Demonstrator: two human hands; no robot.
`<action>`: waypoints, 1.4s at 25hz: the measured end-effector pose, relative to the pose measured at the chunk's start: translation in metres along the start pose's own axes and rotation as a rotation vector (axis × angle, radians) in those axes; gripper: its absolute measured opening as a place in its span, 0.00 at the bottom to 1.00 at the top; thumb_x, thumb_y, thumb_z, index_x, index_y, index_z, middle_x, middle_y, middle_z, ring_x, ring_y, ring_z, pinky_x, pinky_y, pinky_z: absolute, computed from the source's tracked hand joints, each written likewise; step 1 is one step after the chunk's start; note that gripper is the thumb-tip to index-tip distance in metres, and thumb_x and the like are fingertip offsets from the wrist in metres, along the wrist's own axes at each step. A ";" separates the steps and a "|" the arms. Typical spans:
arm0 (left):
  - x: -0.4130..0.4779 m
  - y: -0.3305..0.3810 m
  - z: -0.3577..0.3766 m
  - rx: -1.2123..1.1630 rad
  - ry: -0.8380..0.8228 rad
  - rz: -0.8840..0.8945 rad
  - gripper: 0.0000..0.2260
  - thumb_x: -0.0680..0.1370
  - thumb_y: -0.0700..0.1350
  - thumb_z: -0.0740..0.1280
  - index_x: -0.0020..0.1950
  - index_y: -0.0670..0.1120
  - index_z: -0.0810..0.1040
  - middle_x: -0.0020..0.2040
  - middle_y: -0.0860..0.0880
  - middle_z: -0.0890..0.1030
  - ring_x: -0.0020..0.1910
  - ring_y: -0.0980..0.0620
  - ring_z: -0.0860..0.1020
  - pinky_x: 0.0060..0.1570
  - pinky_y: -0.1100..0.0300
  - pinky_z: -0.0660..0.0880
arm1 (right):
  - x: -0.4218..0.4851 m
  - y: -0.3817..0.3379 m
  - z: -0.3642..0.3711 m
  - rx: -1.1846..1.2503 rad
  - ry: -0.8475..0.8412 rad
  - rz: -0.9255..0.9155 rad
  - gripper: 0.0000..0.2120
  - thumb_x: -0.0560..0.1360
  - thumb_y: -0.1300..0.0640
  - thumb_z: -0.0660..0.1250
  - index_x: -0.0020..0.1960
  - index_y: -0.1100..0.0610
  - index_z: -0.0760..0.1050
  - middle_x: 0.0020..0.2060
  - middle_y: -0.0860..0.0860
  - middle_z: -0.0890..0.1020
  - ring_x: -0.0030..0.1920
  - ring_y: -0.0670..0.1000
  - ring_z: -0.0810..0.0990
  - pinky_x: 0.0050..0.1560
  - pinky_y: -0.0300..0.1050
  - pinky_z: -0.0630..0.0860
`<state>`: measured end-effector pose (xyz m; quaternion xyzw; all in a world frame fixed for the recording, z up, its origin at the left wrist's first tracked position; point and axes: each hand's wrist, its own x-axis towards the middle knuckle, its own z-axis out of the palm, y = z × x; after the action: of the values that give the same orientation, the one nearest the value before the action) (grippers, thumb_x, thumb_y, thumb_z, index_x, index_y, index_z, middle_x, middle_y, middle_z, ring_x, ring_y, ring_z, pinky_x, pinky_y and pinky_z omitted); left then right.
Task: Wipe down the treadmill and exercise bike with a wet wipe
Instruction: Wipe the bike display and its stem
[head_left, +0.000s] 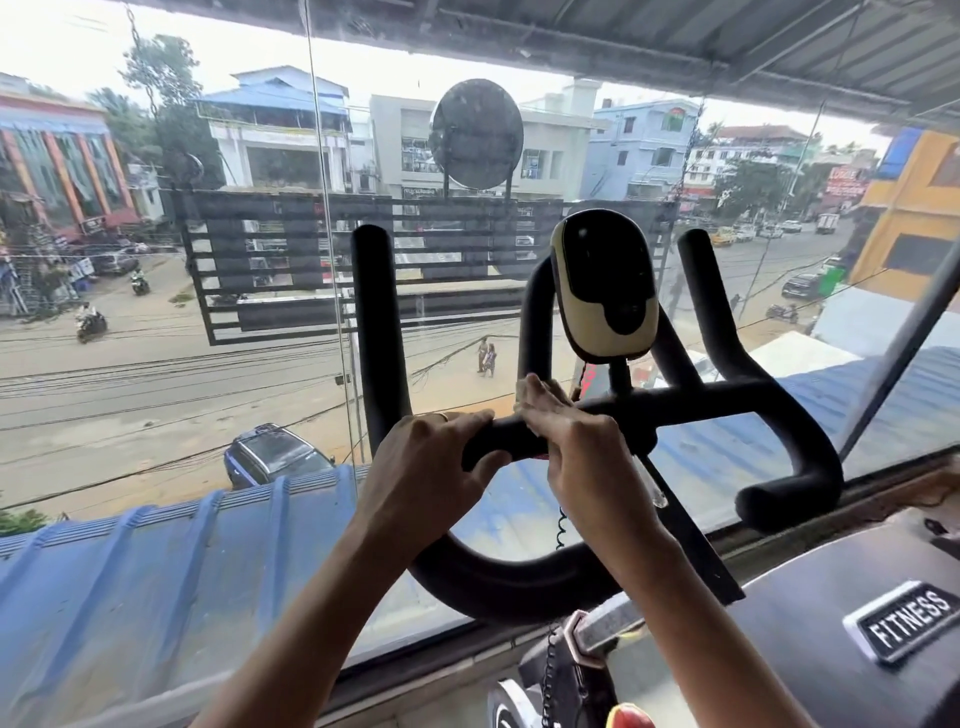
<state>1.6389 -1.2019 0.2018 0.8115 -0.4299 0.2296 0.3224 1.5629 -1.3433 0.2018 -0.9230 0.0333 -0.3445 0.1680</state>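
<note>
One wide window (156, 364) fills most of the view, looking out over a street and a blue corrugated roof just below the glass. Close in front of it stands the black bike handlebar (701, 402), with two upright horns, a crossbar between them and a looped lower bar curving beneath the hands. At lower right lies a grey machine surface (805, 623) carrying a badge (904, 621) that reads FITNESS. A cream and black console (602, 291) stands upright above the middle of the crossbar, and a coiled cable (561, 525) hangs below it.

The left hand (421, 467) grips the crossbar left of centre, fingers curled over the top and thumb tucked underneath. The right hand (582, 452) sits just beside it, nearly touching, its fingers bent around the bar and pressing the wet wipe (519, 402) onto it. Only a pale edge of the wipe shows at the fingertips, on the crossbar just below the console. A thin ring (443, 415) shows on one left finger.
</note>
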 end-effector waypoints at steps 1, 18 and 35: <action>-0.001 0.000 0.000 0.010 0.001 0.002 0.17 0.71 0.51 0.75 0.58 0.47 0.82 0.43 0.47 0.85 0.38 0.47 0.83 0.38 0.62 0.73 | -0.009 -0.002 -0.003 0.009 -0.027 -0.007 0.24 0.72 0.78 0.61 0.65 0.63 0.74 0.66 0.54 0.73 0.69 0.47 0.69 0.69 0.32 0.60; -0.011 0.020 0.000 -0.131 -0.092 0.053 0.26 0.74 0.42 0.71 0.71 0.44 0.69 0.71 0.44 0.68 0.73 0.52 0.63 0.66 0.76 0.39 | -0.024 0.063 -0.042 -0.116 0.101 0.041 0.22 0.68 0.80 0.64 0.59 0.68 0.77 0.60 0.56 0.78 0.63 0.55 0.76 0.67 0.39 0.66; 0.014 0.052 0.040 0.040 -0.244 0.179 0.32 0.79 0.47 0.63 0.77 0.45 0.49 0.77 0.49 0.52 0.73 0.56 0.37 0.68 0.66 0.31 | -0.040 0.075 -0.018 -0.009 0.285 0.133 0.17 0.77 0.62 0.67 0.65 0.65 0.73 0.66 0.59 0.73 0.64 0.52 0.75 0.64 0.31 0.67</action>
<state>1.6056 -1.2604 0.2005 0.7980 -0.5319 0.1659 0.2297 1.5244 -1.4117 0.1646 -0.8614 0.1193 -0.4599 0.1798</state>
